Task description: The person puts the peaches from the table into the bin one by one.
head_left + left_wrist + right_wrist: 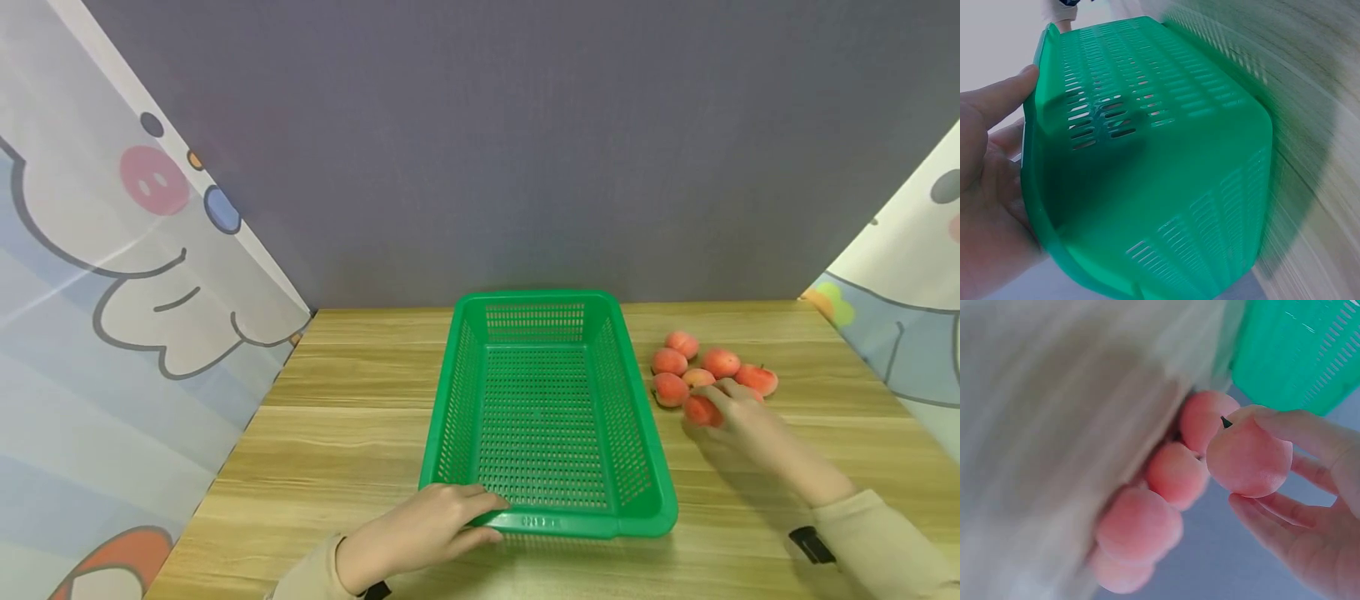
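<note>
We see the right hand (742, 421) pinching a peach (701, 412) right of the green basket (562, 524), partly hiding other peaches (697, 377). The left hand (431, 523) grips the near rim (we cannot make out every finger).

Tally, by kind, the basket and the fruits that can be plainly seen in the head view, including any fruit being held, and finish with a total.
Green rectangular plastic basket: 1
Round orange-red peach-like fruits: 7, counting the one held
Total: 8 (another fruit seems partly hidden behind the right hand)
</note>
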A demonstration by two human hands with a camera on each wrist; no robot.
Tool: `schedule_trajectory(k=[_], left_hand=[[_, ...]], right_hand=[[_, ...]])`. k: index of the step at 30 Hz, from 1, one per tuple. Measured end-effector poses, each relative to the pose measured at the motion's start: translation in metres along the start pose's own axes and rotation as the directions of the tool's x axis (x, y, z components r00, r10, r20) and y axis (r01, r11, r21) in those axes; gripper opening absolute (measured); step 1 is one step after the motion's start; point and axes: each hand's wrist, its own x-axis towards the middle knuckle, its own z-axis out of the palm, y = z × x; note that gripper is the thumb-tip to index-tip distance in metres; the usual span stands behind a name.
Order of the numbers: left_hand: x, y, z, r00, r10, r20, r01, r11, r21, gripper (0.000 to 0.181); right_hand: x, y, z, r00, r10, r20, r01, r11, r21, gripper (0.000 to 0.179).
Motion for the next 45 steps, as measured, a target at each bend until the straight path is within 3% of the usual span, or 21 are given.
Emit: schedule_trajectory(k=[1, 2, 3, 4, 7, 14, 15, 17, 21, 26, 28, 35, 38, 41, 45], left_hand=[[0.000, 0.000, 0.000, 1.000, 0.000, 0.000, 0.000, 1.000, 0.001, 0.030], [0.000, 0.000, 0.000, 1.000, 0.000, 0.001, 0.000, 1.000, 0.002, 0.030], [0.000, 0.000, 0.000, 1.000, -0.001, 0.002, 0.001, 1.000, 0.002, 0.030], [0.001, 0.000, 0.000, 1.000, -0.001, 0.003, 0.001, 1.000, 0.002, 0.031], [0.001, 0.000, 0.000, 1.000, -0.001, 0.009, 0.001, 1.000, -0.003, 0.030], [0.000, -0.001, 0.001, 1.000, 0.013, 0.002, -0.013, 1.000, 0.002, 0.029], [0.000, -0.001, 0.001, 1.000, 0.015, 0.000, -0.015, 1.000, 0.004, 0.029], [0.000, -0.001, 0.001, 1.000, 0.018, -0.004, -0.018, 1.000, 0.006, 0.029], [0.000, -0.001, 0.001, 1.000, 0.023, -0.011, -0.023, 1.000, 0.012, 0.029], [0.000, -0.002, 0.001, 1.000, 0.028, -0.009, -0.028, 0.999, 0.020, 0.029], [0.000, -0.002, 0.001, 1.000, 0.028, -0.004, -0.028, 0.999, 0.017, 0.028], [0.001, -0.003, -0.001, 1.000, 0.007, 0.028, -0.006, 1.000, -0.014, 0.027], [0.001, -0.003, -0.002, 0.999, 0.005, 0.035, -0.004, 1.000, -0.012, 0.027], [0.002, -0.002, -0.002, 0.999, 0.001, 0.040, 0.000, 1.000, -0.006, 0.028], [0.002, -0.001, -0.003, 0.999, -0.011, 0.051, 0.011, 1.000, 0.004, 0.028]], right_hand=[[0.000, -0.006, -0.007, 0.998, 0.058, -0.012, -0.059, 0.985, -0.160, 0.047], [0.000, -0.012, -0.013, 0.996, 0.084, -0.023, -0.087, 0.952, -0.293, 0.053], [0.003, -0.016, -0.017, 0.998, 0.055, -0.018, -0.057, 0.883, -0.466, 0.059], [0.007, -0.020, -0.022, 0.999, 0.048, 0.015, -0.034, 0.851, -0.525, 0.066], [0.016, -0.028, -0.030, 0.996, 0.065, 0.056, -0.023, 0.832, -0.554, 0.067], [0.043, -0.032, -0.044, 0.995, -0.020, 0.102, 0.077, 0.794, -0.603, 0.071], [0.047, -0.032, -0.045, 0.993, -0.025, 0.119, 0.093, 0.794, -0.601, 0.070], [0.054, -0.034, -0.048, 0.988, -0.002, 0.153, 0.093, 0.800, -0.593, 0.050], [0.069, -0.038, -0.051, 0.980, 0.052, 0.193, 0.070, 0.814, -0.577, 0.036], [0.087, -0.043, -0.049, 0.969, 0.140, 0.203, 0.000, 0.823, -0.568, 0.047], [0.094, -0.045, -0.049, 0.958, 0.189, 0.214, -0.037, 0.824, -0.565, 0.045], [0.118, -0.052, -0.047, 0.936, 0.246, 0.252, -0.073, 0.836, -0.545, 0.038], [0.127, -0.057, -0.046, 0.912, 0.300, 0.279, -0.101, 0.824, -0.557, 0.030], [0.136, -0.059, -0.043, 0.903, 0.292, 0.316, -0.058, 0.810, -0.584, 0.031], [0.150, -0.054, -0.034, 0.921, 0.225, 0.317, -0.015, 0.835, -0.550, 0.031]])
